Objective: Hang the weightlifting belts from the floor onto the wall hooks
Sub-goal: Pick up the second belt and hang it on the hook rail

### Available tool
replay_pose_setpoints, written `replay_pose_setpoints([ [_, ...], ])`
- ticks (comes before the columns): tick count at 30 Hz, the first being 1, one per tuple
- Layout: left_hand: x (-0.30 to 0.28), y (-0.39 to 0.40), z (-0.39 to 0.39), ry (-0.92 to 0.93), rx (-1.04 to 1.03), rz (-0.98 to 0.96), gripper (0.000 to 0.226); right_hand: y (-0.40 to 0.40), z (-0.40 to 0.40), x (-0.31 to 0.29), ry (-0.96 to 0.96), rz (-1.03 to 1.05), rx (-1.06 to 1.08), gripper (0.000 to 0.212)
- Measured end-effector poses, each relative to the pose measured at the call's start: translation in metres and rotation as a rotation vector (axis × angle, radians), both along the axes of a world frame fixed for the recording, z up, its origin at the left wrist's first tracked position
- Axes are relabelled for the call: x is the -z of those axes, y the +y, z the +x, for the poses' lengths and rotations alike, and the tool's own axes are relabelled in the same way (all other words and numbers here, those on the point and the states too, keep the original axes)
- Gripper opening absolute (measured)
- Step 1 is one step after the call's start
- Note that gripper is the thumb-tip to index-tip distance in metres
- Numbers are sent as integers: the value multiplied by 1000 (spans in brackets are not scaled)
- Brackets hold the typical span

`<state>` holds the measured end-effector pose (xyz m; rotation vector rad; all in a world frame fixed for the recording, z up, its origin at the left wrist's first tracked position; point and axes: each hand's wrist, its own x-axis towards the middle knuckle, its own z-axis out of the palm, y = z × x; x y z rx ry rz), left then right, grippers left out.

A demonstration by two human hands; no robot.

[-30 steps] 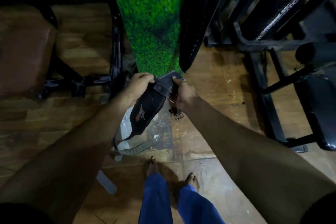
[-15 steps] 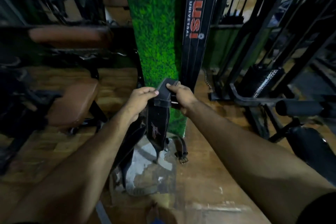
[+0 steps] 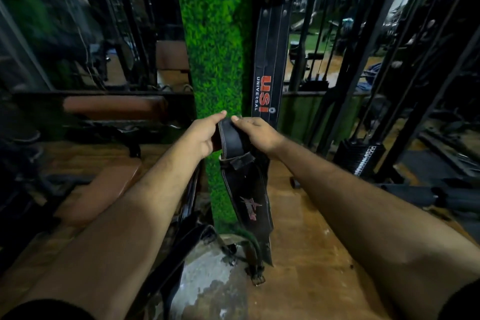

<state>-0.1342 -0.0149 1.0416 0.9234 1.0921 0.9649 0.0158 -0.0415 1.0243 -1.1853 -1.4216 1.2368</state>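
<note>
The black belt [image 3: 244, 189] hangs in the air in front of the green grass-covered pillar [image 3: 215, 41], its top end folded over and held between both hands, its buckle end [image 3: 258, 279] dangling just above the floor [image 3: 306, 254]. The left hand [image 3: 201, 135] pinches the top edge from one side; the right hand [image 3: 255, 132] grips it from the other, the two nearly touching. One belt with red lettering [image 3: 267, 80] already hangs on the pillar's right edge, though its hook is hard to make out. So one belt looks done, and this one is lifted but not yet hung. Another dark strap [image 3: 192, 239] seems to lie low by the pillar's foot. A brown padded bench [image 3: 104, 189] stands to the left, black machine frames [image 3: 368, 86] to the right, crowding the approach.
</note>
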Motion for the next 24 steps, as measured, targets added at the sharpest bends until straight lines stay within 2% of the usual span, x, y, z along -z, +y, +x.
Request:
replay_pose_setpoints([
  [4, -15, 14, 2, 71, -18, 185, 12, 11, 1, -19, -113, -68, 148, 58],
  [7, -16, 20, -7, 180, -14, 350, 16, 22, -3, -31, -1, -149, 327, 53],
  [8, -16, 23, -13, 163, 0, 376, 19, 28, -5, -33, 44, -182, 328, 51],
  [10, -15, 30, -27, 130, 63, 419, 41, 39, -11, -40, 157, -224, 287, 53],
  [11, -16, 32, -33, 134, 117, 441, 40, 46, -14, -43, 218, -228, 279, 54],
  [13, -14, 39, -43, 190, 239, 464, 21, 56, -23, -54, 308, -204, 245, 44],
  [15, -14, 47, -49, 197, 322, 469, 11, 63, -31, -63, 278, -114, 243, 17],
  [16, -15, 54, -52, 192, 332, 474, 9, 68, -34, -63, 243, -59, 254, 14],
  [19, -27, 70, -58, 136, 264, 455, 16, 70, -44, -63, 202, 72, 244, 4],
  [22, -35, 80, -54, 175, 252, 600, 23, 75, -46, -70, 269, 133, 253, 3],
  [24, -34, 81, -50, 219, 294, 655, 27, 81, -45, -82, 325, 101, 316, 8],
])
